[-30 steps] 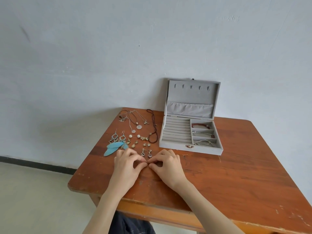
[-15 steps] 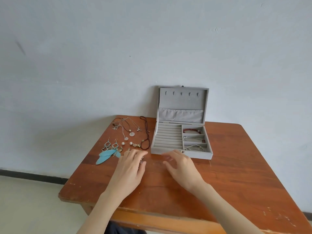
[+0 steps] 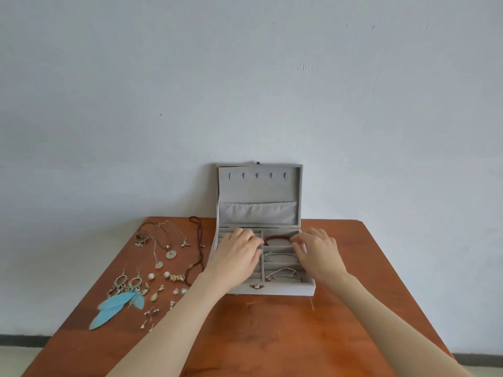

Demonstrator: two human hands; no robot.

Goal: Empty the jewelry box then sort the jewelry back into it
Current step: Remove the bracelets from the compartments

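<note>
From the head view, a grey jewelry box (image 3: 260, 289) stands open on the wooden bench (image 3: 285, 336), its lid upright against the wall. Both hands reach into it: the left hand (image 3: 239, 253) and the right hand (image 3: 317, 251) each pinch one end of a dark red beaded bracelet (image 3: 277, 238) in the rear right compartment. Two silver bracelets (image 3: 283, 274) lie in the compartments nearer the front. Necklaces (image 3: 163, 240), feather earrings (image 3: 117, 304) and small earrings (image 3: 163, 289) lie on the bench left of the box.
</note>
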